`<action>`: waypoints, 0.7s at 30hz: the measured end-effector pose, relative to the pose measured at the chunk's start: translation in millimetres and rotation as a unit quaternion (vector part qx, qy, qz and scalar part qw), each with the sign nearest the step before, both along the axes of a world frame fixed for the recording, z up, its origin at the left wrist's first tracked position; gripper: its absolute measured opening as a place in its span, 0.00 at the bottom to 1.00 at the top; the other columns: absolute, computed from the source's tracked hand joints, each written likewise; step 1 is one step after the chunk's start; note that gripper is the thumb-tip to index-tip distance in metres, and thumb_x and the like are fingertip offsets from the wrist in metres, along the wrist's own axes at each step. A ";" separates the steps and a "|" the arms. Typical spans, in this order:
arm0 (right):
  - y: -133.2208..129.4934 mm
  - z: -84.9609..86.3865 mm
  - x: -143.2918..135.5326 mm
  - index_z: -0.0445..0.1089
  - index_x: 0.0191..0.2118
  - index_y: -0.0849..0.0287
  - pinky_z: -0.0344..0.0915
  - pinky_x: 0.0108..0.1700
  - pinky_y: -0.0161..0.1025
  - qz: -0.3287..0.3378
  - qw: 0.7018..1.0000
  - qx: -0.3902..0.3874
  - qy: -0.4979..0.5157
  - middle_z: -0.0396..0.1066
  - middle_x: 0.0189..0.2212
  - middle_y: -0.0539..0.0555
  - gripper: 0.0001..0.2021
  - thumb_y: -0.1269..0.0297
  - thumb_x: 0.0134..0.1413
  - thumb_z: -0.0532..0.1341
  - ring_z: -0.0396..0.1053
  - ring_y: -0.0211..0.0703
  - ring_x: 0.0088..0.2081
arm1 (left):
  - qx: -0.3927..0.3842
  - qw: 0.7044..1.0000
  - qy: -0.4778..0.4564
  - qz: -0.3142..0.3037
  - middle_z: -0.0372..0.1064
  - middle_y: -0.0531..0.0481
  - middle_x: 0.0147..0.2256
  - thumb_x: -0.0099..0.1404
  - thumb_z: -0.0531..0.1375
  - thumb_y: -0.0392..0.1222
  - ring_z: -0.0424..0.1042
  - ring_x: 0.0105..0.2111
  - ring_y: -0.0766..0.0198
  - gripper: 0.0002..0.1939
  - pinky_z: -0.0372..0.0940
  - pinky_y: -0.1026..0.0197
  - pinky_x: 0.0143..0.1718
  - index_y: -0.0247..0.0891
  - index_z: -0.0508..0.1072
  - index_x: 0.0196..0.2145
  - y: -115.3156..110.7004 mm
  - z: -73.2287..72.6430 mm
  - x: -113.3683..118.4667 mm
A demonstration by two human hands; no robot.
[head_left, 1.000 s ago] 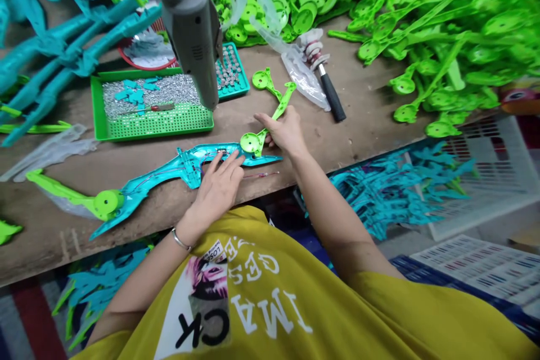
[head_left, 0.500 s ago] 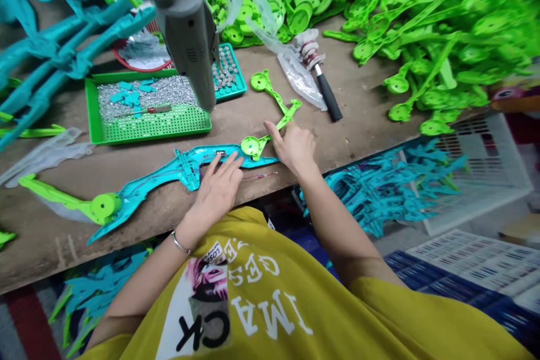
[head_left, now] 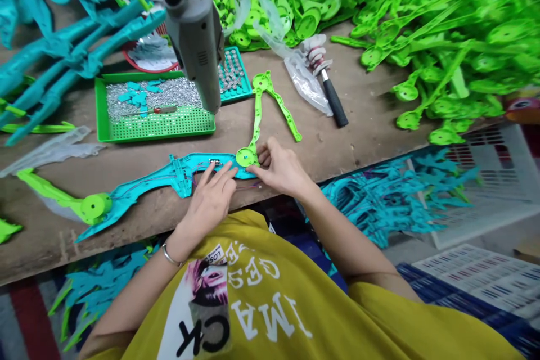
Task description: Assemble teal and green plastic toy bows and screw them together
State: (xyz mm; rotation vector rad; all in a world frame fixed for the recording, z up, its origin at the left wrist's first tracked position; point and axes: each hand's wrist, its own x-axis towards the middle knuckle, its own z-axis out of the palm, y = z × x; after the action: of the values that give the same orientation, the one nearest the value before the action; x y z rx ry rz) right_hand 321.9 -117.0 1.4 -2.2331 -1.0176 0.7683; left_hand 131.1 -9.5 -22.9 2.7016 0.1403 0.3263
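Observation:
A long blue plastic bow-shaped frame [head_left: 139, 184] lies open side up along the table's near edge, with thin wires inside it. A green plastic arm [head_left: 93, 208] is set at its left end. A jointed green arm [head_left: 256, 118] sits with its round disc over the right end and points away from me, its second leg folded to the right. My left hand [head_left: 212, 196] rests on the frame's middle with fingers stretched out. My right hand [head_left: 283, 167] closes thumb and fingers round the frame's right tip, beside the disc; the tip is hidden.
An electric screwdriver [head_left: 196, 50] hangs over a green tray [head_left: 156, 134] of screws and a blue tray [head_left: 248, 90] of small round parts. Farther right lies a black-handled hammer [head_left: 334, 104]. Green parts [head_left: 447, 50] heap at the back right; a white crate [head_left: 502, 180] stands below the edge.
The jointed green arm has swung from pointing right to pointing away from me. My right hand has moved off it, down to the frame's right tip. My left hand stays on the frame.

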 end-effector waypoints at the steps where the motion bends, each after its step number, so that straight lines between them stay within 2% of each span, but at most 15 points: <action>1: -1.2 -0.7 0.8 0.64 0.35 0.54 0.66 0.35 0.42 0.023 1.000 -0.001 0.020 0.73 0.28 0.51 0.14 0.54 0.48 0.67 0.71 0.45 0.29 | -0.002 1.000 0.002 0.003 0.71 0.38 0.57 0.71 0.49 0.29 0.63 0.64 0.52 0.10 0.54 0.39 0.68 0.36 0.69 0.38 0.1 -0.1 -2.5; 3: -2.6 -1.9 7.3 0.65 0.30 0.54 0.66 0.34 0.42 0.043 0.998 0.007 0.043 0.72 0.25 0.51 0.12 0.52 0.53 0.64 0.70 0.44 0.27 | -0.006 1.000 0.001 0.005 0.71 0.39 0.57 0.71 0.49 0.29 0.63 0.64 0.52 0.10 0.54 0.39 0.68 0.36 0.69 0.38 0.5 -0.5 -5.8; 5: -1.8 -4.2 22.0 0.68 0.31 0.55 0.67 0.37 0.44 -0.003 0.999 0.029 -0.018 0.74 0.27 0.54 0.11 0.53 0.57 0.60 0.70 0.46 0.29 | -0.006 1.000 -0.003 0.004 0.72 0.39 0.57 0.71 0.50 0.30 0.63 0.64 0.52 0.10 0.55 0.39 0.67 0.36 0.69 0.38 1.3 -1.3 -6.8; 7: 1.2 -9.5 44.1 0.71 0.39 0.58 0.68 0.44 0.50 -0.090 0.984 0.034 -0.152 0.75 0.38 0.60 0.09 0.58 0.56 0.59 0.72 0.52 0.37 | -0.004 1.000 -0.004 0.002 0.72 0.39 0.57 0.71 0.50 0.30 0.64 0.64 0.52 0.09 0.55 0.39 0.67 0.36 0.69 0.38 2.2 -2.1 -6.6; 9: 6.0 -18.4 70.5 0.70 0.46 0.61 0.66 0.50 0.58 -0.135 0.961 -0.008 -0.243 0.71 0.48 0.68 0.15 0.64 0.52 0.59 0.71 0.61 0.47 | 0.002 1.000 -0.004 -0.002 0.72 0.39 0.57 0.71 0.50 0.29 0.63 0.64 0.51 0.09 0.55 0.39 0.67 0.35 0.69 0.38 3.1 -2.9 -6.0; 11: 12.9 -29.0 97.9 0.70 0.48 0.62 0.66 0.52 0.60 -0.143 0.954 -0.039 -0.262 0.70 0.49 0.69 0.17 0.67 0.51 0.58 0.69 0.64 0.49 | 0.006 1.000 -0.001 -0.005 0.71 0.39 0.57 0.71 0.50 0.29 0.62 0.65 0.51 0.09 0.55 0.39 0.67 0.35 0.68 0.38 3.4 -3.6 -5.8; 14: 28.6 -41.1 134.3 0.71 0.46 0.62 0.65 0.52 0.61 -0.171 0.944 -0.040 -0.281 0.72 0.46 0.68 0.16 0.68 0.49 0.58 0.70 0.64 0.48 | 0.006 1.000 0.001 -0.006 0.71 0.39 0.58 0.71 0.50 0.29 0.62 0.65 0.51 0.09 0.54 0.39 0.68 0.36 0.68 0.38 2.9 -4.0 -6.2; 16: 42.1 -43.2 151.0 0.71 0.45 0.61 0.65 0.53 0.60 -0.158 0.946 -0.007 -0.282 0.73 0.44 0.66 0.15 0.68 0.50 0.58 0.70 0.62 0.48 | 0.003 1.000 0.003 -0.002 0.71 0.40 0.58 0.71 0.50 0.30 0.62 0.65 0.52 0.09 0.54 0.39 0.68 0.36 0.69 0.38 2.2 -3.6 -6.7; 18: 55.2 -40.1 157.1 0.71 0.46 0.59 0.64 0.54 0.57 -0.117 0.949 0.059 -0.287 0.73 0.45 0.64 0.14 0.68 0.53 0.57 0.70 0.59 0.49 | 0.001 1.000 0.005 0.003 0.71 0.40 0.58 0.72 0.50 0.30 0.62 0.65 0.52 0.09 0.54 0.39 0.68 0.36 0.68 0.38 1.5 -2.8 -6.9; 21: 65.9 -30.9 142.0 0.70 0.48 0.56 0.62 0.57 0.54 -0.003 0.941 0.145 -0.305 0.73 0.49 0.62 0.16 0.72 0.56 0.53 0.68 0.55 0.53 | 0.003 1.000 0.002 0.006 0.71 0.41 0.57 0.72 0.50 0.30 0.63 0.65 0.53 0.09 0.55 0.40 0.68 0.36 0.68 0.38 0.9 -1.4 -6.7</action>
State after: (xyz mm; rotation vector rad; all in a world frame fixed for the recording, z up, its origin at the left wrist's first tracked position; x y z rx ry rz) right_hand 463.9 -51.1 -29.5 -2.2430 -1.2983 -0.1077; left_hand 124.4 -8.6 -24.3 2.7083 0.1572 0.3260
